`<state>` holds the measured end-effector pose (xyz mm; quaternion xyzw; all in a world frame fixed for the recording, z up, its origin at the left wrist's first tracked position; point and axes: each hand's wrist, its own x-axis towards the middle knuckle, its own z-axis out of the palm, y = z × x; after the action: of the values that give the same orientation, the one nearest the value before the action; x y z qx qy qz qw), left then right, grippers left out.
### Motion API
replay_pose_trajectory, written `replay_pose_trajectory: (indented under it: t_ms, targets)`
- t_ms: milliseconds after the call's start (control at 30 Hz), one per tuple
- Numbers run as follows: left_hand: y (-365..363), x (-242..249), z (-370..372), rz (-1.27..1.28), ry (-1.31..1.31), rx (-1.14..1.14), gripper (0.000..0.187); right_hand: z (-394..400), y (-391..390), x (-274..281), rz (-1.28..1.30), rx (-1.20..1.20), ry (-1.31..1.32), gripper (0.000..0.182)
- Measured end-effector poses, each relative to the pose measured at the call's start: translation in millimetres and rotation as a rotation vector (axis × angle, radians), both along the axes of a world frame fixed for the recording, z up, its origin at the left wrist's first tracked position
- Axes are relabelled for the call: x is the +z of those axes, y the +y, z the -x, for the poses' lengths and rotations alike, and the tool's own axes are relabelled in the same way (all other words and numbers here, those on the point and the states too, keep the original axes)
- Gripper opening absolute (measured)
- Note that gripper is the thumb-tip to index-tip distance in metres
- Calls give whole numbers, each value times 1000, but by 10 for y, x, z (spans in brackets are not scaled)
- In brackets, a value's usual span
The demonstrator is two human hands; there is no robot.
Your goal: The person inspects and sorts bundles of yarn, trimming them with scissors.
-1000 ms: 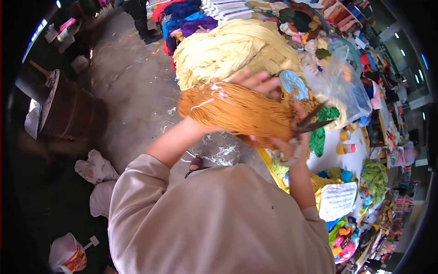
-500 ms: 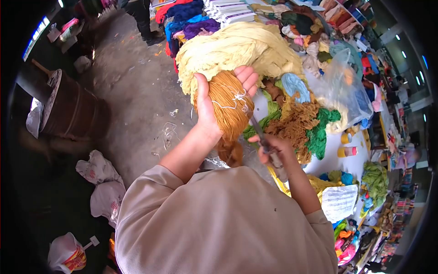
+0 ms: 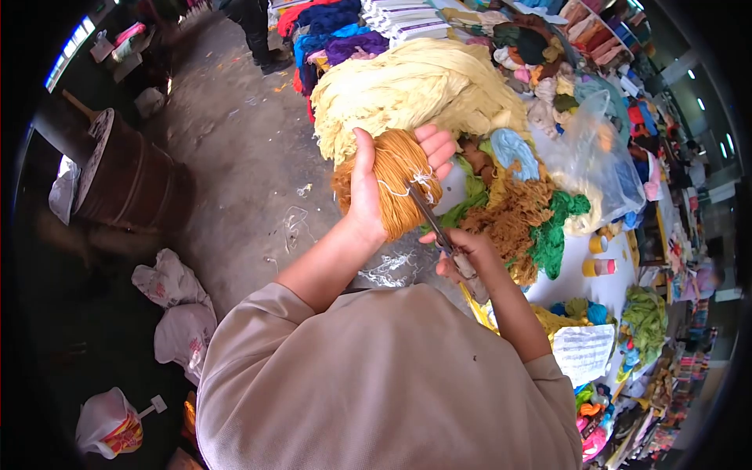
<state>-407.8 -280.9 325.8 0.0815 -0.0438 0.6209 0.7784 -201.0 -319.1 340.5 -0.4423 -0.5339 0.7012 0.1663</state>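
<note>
A skein of golden-brown yarn [image 3: 401,160] rests across my left hand [image 3: 365,200], thumb on one side and fingertips showing past the other. White tie thread [image 3: 386,188] crosses the skein and is knotted near its right edge. My right hand [image 3: 478,254] grips a pair of dark metal scissors [image 3: 429,210], whose tips meet the skein at the white thread. Part of the skein hangs behind my left wrist. Just beyond lies a big heap of pale yellow yarn [image 3: 415,78].
Brown yarn [image 3: 517,223], green yarn [image 3: 560,231] and a clear plastic bag [image 3: 599,160] lie on the table to the right. A printed sheet [image 3: 583,350] is nearer me. Left stand a rusty drum [image 3: 129,184] and white sacks [image 3: 184,337]. A person's legs [image 3: 254,35] show at the back.
The scissors' tips have risen from the skein's lower right edge to the white thread. The skein's loose tail has swung from below to the left, behind my left hand.
</note>
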Motion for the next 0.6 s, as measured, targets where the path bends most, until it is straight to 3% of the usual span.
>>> replay_pose_trajectory:
  t_ms: [67, 133, 333, 433, 600]
  targets:
    - [-10, -3, 16, 17, 26, 5, 103, 18, 0, 35, 24, 21, -15, 28]
    - [-20, -19, 45, 36, 49, 16, 106, 41, -51, 78, -125, 42, 33, 30]
    - [11, -73, 98, 55, 56, 59, 105, -52, -32, -24, 125, -71, 29, 29]
    - [7, -48, 87, 44, -6, 23, 105, -94, -49, -148, 5, 7, -19, 29]
    - [-50, -9, -75, 49, 187, -7, 106, -26, -18, -9, -18, 28, 26, 28]
